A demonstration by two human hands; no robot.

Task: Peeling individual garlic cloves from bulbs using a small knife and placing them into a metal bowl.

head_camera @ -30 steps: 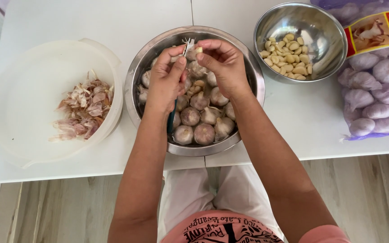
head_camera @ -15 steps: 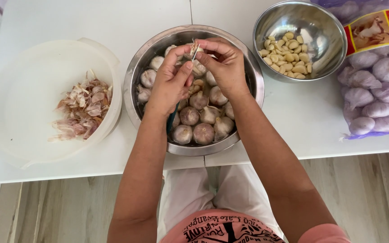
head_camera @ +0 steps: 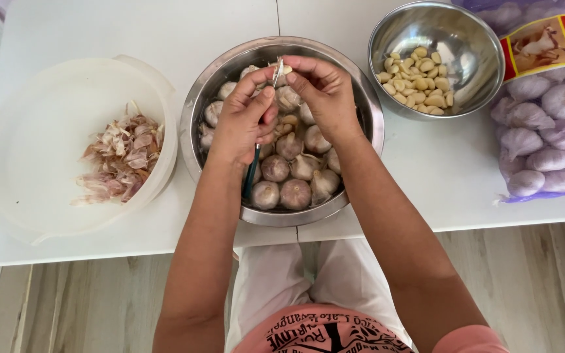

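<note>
Head view: left hand (head_camera: 243,124) grips a knife (head_camera: 254,167); right hand (head_camera: 325,98) pinches what looks like a garlic clove (head_camera: 285,69). Both hover over the steel bowl (head_camera: 194,111) of garlic bulbs (head_camera: 294,193).

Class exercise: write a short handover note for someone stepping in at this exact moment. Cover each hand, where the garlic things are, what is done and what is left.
Left hand: grips a small knife, blade up, dark handle hanging below the palm.
Right hand: pinches a garlic clove against the blade, above the big steel bowl.
Done: peeled cloves in the small steel bowl; skins in the white plastic bowl.
Left: whole bulbs in the big bowl, more in the mesh bag at right.
</note>
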